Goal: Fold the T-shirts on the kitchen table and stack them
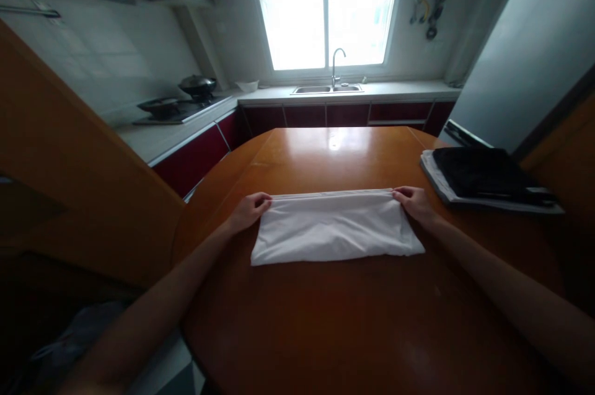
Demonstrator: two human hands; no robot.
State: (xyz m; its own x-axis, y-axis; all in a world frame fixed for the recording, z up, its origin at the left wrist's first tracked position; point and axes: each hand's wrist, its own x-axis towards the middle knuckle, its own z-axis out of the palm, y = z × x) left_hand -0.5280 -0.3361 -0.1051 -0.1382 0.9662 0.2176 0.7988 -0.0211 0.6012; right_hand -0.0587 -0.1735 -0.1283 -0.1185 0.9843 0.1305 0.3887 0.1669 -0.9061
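Observation:
A white cloth (pixel 332 227), folded into a wide flat strip, lies on a round wooden table (pixel 353 320). My left hand (pixel 248 210) pinches its far left corner with the fingers curled closed. At the far right corner my right hand (pixel 416 204) grips the cloth the same way. Both arms reach out over the table from the near edge.
A stack of folded dark and light clothes (pixel 483 178) sits at the table's right edge. Beyond the table runs a counter with a sink (pixel 328 88) under a bright window, and a stove with a wok (pixel 198 85) at the left. A grey fridge (pixel 525 48) stands at the right.

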